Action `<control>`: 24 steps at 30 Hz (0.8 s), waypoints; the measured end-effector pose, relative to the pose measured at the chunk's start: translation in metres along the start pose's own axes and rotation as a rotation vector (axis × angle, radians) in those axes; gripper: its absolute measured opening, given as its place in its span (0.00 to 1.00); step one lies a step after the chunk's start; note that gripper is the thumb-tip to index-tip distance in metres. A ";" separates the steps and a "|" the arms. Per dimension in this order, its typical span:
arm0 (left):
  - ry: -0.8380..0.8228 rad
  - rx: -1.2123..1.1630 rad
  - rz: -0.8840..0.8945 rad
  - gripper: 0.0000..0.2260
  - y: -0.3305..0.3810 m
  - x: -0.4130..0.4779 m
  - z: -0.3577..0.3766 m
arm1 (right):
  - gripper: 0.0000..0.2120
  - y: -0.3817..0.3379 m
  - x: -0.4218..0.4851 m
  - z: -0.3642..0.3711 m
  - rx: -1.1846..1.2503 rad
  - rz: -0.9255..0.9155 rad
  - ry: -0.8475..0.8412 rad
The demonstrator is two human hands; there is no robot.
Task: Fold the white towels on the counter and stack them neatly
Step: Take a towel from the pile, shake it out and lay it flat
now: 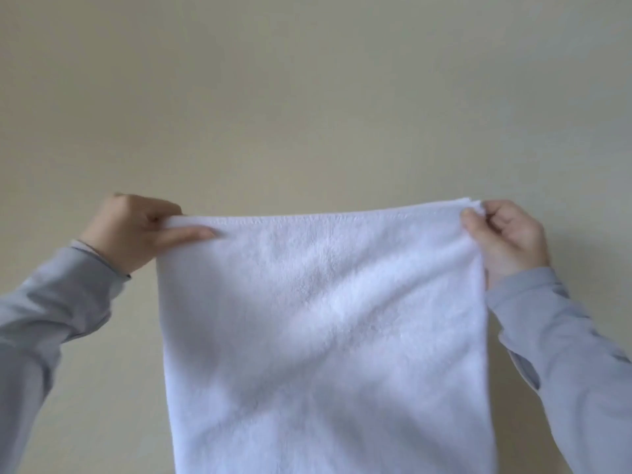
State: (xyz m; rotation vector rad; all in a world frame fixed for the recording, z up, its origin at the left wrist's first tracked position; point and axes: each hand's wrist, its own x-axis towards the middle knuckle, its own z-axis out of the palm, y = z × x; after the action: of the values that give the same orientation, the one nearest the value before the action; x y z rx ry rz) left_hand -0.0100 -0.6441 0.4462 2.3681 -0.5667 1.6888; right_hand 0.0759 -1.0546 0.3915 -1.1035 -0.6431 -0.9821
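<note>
A white towel (321,330) hangs in the air in front of me, stretched flat between both hands. Its top edge runs level and shows more than one layer at the right corner. My left hand (133,230) pinches the top left corner, thumb laid along the front of the cloth. My right hand (506,237) pinches the top right corner with curled fingers. The towel's lower end runs out of the bottom of the view. The counter and any other towels are out of sight.
A plain beige wall (307,97) fills the whole background behind the towel. Grey sleeves (51,302) cover both forearms at the left and right edges.
</note>
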 end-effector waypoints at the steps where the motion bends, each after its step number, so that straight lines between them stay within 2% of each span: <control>1: 0.049 0.019 0.039 0.28 -0.004 0.003 -0.005 | 0.06 -0.004 0.003 -0.005 0.018 -0.051 0.001; 2: 0.058 0.039 0.063 0.29 -0.006 0.004 -0.009 | 0.07 -0.005 0.002 -0.008 -0.017 -0.073 -0.027; 5: -0.155 0.166 0.029 0.29 -0.001 -0.006 0.000 | 0.14 0.010 -0.014 -0.003 -0.187 0.030 -0.126; 6: -0.176 0.161 0.013 0.30 -0.002 -0.010 0.006 | 0.14 0.010 -0.014 -0.002 -0.205 0.030 -0.123; 11: -0.037 0.069 -0.040 0.29 0.000 -0.002 0.003 | 0.11 -0.005 0.002 -0.001 -0.119 0.014 -0.080; 14: -0.113 0.061 -0.082 0.32 0.005 0.011 -0.004 | 0.09 -0.001 -0.002 0.004 -0.078 0.071 -0.061; 18: -0.164 0.050 -0.108 0.29 0.005 0.009 -0.004 | 0.09 -0.002 -0.002 0.015 -0.083 0.158 -0.104; 20: -0.122 0.053 -0.096 0.32 0.000 0.014 -0.017 | 0.09 -0.015 0.005 0.014 -0.026 0.109 -0.066; 22: -0.031 0.033 -0.120 0.30 -0.014 0.019 -0.033 | 0.05 -0.027 0.013 0.004 0.092 -0.010 -0.036; 24: -0.002 -0.033 -0.146 0.30 -0.019 0.015 -0.036 | 0.04 -0.025 0.008 -0.004 0.076 -0.055 -0.074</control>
State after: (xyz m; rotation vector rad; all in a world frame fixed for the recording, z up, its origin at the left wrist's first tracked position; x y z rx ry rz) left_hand -0.0292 -0.6171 0.4734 2.3265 -0.4083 1.6025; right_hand 0.0573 -1.0638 0.4080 -1.0634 -0.7686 -0.9591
